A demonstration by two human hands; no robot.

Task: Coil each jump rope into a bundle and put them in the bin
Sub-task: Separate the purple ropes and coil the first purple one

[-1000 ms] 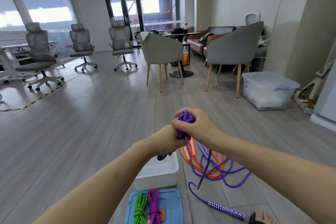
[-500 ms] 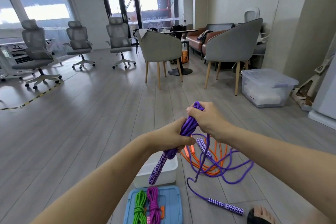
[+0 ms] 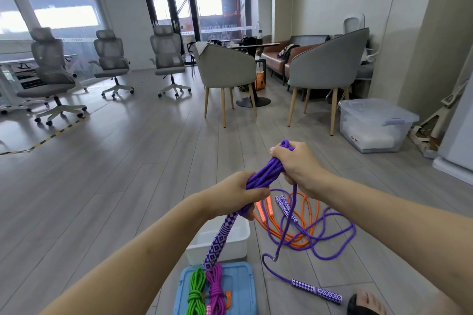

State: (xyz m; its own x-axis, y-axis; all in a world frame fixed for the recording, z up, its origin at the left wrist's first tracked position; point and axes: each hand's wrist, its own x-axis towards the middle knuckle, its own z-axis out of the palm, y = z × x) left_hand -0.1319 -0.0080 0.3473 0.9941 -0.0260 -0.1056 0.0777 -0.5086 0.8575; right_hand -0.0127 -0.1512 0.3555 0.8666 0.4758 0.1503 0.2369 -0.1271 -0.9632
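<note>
Between both hands [image 3: 243, 194] [image 3: 298, 163], a thick braided purple rope bundle [image 3: 263, 172].

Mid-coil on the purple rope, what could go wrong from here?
1. The purple rope's tail runs down into the orange rope and another purple rope on the floor; pulling may snag or drag them.
2. The handle dangles free below the left hand and may swing into the white bin.
3. The right hand grips only the top; loops may slip loose.
</note>
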